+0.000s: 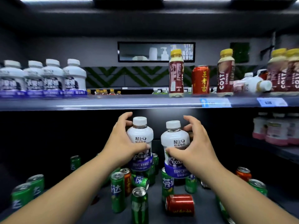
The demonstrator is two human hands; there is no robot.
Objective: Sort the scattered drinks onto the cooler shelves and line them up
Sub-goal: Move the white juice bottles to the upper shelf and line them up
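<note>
Below upper shelf [113, 103] | left hand [121, 144] grips left bottle [140, 135] | right hand [198, 149] grips right bottle [175, 139] | both upright above cans [118, 191]

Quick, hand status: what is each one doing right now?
Left hand: grips the left white bottle, which is upright.
Right hand: grips the right white bottle, which is upright.

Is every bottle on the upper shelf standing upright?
No, a white bottle lies on its side among the Costa coffee bottles on the right of the upper shelf.
</note>
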